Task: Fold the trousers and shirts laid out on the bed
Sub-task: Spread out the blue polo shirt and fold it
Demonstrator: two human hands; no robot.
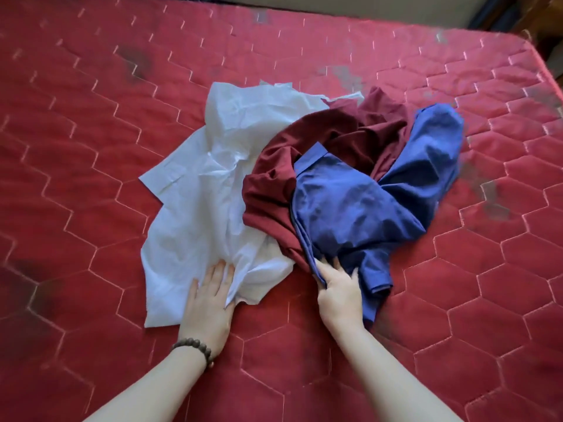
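Left hand (210,303) flat on white shirt (195,190), right hand (338,287) gripping blue garment (350,208)

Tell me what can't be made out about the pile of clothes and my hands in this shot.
- Maroon garment, head view: partly buried under the blue garment, so shirt or trousers is unclear.
- White garment: its right edge runs under the maroon one.
- Right hand: fingertips are sunk in blue folds.
- Left hand: fingers partly covered by a white fold.
- Bed: cut off by the frame on the left and bottom.
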